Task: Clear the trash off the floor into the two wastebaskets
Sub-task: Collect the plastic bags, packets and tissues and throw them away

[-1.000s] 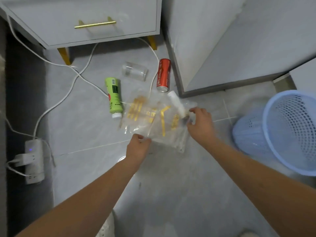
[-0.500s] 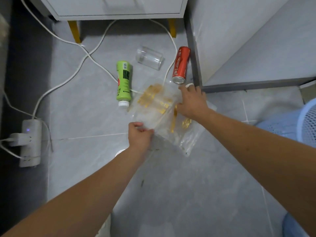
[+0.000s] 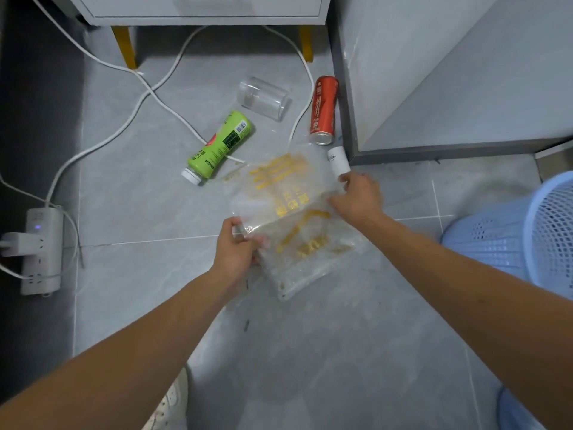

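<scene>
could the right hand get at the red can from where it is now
Probably yes: the red can lies open on the floor just beyond the right hand, nothing between. But that hand is gripping the plastic bag.

Clear gold-printed plastic bag [image 3: 297,225] held above floor, green bottle [image 3: 220,146], red can [image 3: 324,110] lying flat
</scene>
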Motion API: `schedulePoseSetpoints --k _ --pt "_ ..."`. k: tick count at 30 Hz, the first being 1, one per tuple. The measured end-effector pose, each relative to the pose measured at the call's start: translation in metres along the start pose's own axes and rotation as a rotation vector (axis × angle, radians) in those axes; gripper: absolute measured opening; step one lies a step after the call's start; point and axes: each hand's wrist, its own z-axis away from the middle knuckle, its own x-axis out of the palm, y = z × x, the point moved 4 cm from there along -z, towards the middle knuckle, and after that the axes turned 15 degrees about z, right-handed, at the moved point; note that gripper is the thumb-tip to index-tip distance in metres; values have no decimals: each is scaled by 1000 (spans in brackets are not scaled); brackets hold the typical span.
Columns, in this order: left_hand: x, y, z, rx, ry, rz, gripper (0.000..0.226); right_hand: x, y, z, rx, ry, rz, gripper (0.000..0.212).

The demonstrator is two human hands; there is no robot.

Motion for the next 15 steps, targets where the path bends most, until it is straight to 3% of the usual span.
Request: schedulePoseSetpoints --k 2,4,9,15 --pt "-5 8 4 19 -35 -44 37 -6 17 11 20 -142 -385 18" --pt "-10 20 11 33 -58 -75 29 -17 31 30 6 -282 -577 13" --pt "-8 63 50 13 -130 -101 13 -66 47 94 -65 -511 -665 12" --pt "21 130 131 -1 -243 -163 18 -143 59 173 8 -496 -856 5"
